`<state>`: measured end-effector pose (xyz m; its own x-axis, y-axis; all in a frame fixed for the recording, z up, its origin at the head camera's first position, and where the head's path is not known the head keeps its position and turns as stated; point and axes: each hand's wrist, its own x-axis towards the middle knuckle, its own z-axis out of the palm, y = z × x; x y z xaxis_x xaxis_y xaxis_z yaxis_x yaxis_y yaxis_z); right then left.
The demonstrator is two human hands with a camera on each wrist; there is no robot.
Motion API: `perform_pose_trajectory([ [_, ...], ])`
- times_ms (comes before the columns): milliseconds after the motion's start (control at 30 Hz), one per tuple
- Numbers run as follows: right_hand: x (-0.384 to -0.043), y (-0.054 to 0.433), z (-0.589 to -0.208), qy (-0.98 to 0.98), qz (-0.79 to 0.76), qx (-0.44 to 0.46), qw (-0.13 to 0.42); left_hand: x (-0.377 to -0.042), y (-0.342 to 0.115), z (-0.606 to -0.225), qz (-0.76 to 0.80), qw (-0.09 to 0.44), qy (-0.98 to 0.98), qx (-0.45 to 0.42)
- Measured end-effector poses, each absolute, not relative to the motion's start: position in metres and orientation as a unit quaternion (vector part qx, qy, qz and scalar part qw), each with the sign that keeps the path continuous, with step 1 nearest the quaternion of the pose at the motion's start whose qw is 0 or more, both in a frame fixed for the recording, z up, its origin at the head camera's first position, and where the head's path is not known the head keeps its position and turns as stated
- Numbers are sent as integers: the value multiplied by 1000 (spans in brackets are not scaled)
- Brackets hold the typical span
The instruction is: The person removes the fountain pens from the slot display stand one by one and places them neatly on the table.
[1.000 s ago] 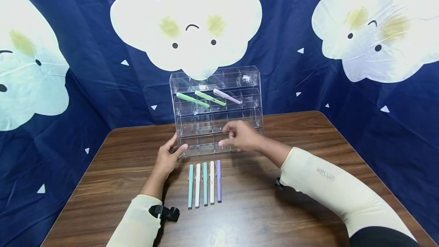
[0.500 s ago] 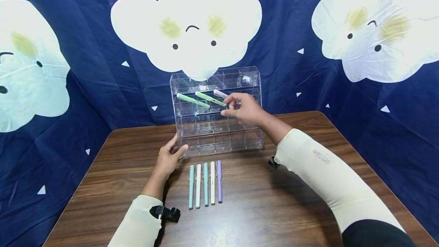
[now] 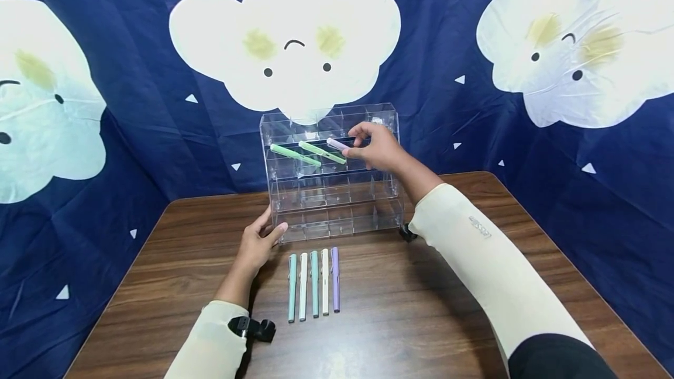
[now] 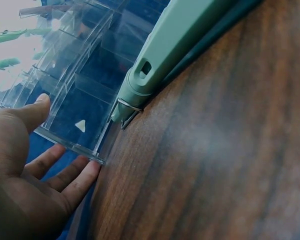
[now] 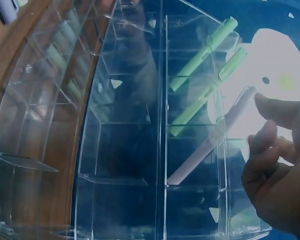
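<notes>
A clear acrylic display rack (image 3: pixel 313 195) with stepped, divided shelves stands on the table. My left hand (image 3: pixel 258 244) holds its lower left corner, the thumb in front and the fingers along the outer side; the left wrist view shows this hand (image 4: pixel 45 165) too. On an upper shelf lie two green pens (image 3: pixel 295 155) and a lilac pen (image 3: pixel 337 144), all slanted. My right hand (image 3: pixel 380 146) is over the lilac pen, with a gap between thumb and forefinger. In the right wrist view, fingertips are right at the upper end of this lilac pen (image 5: pixel 215 137).
In front of the rack several pens lie in a row on the wooden table (image 3: pixel 421 320): teal pens (image 3: pixel 315 285), pale pens (image 3: pixel 325 282) and a purple pen (image 3: pixel 335 279). A teal pen (image 4: pixel 160 55) looms close in the left wrist view. A blue cloud-print curtain (image 3: pixel 437 127) surrounds the table.
My right hand has risen from the rack's lower shelves to the lilac pen on the upper shelf. The left hand and the pens stay where they were.
</notes>
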<state>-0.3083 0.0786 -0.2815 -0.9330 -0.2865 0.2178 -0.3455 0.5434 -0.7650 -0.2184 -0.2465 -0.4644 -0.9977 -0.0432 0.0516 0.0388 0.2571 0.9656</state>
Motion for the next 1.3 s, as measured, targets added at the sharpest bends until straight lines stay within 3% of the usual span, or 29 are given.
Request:
perform_pose_trajectory([
  [333,-322,79,-289,-900,404,164,-1,-218,-246,-463,-604,30,-796,7],
  [1300,-325,61,-300,-912,389,131,16,-219,-244,-465,-608,41,-793,-3],
])
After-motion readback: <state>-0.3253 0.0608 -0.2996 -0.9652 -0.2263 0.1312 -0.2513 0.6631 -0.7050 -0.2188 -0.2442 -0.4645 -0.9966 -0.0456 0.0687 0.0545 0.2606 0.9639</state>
